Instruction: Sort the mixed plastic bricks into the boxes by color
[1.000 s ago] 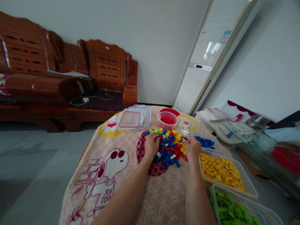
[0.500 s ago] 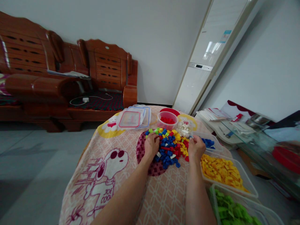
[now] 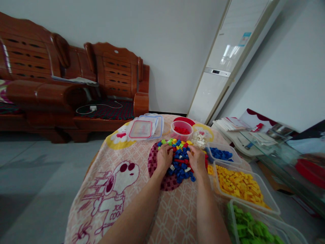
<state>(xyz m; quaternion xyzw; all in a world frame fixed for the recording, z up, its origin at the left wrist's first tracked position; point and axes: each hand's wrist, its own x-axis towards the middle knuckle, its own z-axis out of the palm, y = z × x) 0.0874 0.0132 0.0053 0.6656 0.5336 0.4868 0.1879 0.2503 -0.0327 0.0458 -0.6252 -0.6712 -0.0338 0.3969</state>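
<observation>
A heap of small red, blue, yellow and green bricks lies on a pink cartoon-print cloth. My left hand rests on the heap's left side with its fingers curled down into the bricks. My right hand lies over the heap's right side, fingers bent onto the bricks. What either hand pinches is hidden under the fingers. A single yellow brick lies on the cloth just right of my right hand.
Along the right stand clear tubs of blue bricks, yellow bricks and green bricks. Behind the heap are a round tub of red bricks, white pieces and stacked lids. A wooden sofa stands at left.
My right hand went right to the tubs of blue and yellow bricks, then came back left onto the heap. A yellow brick now shows beside it. My left hand stayed put.
</observation>
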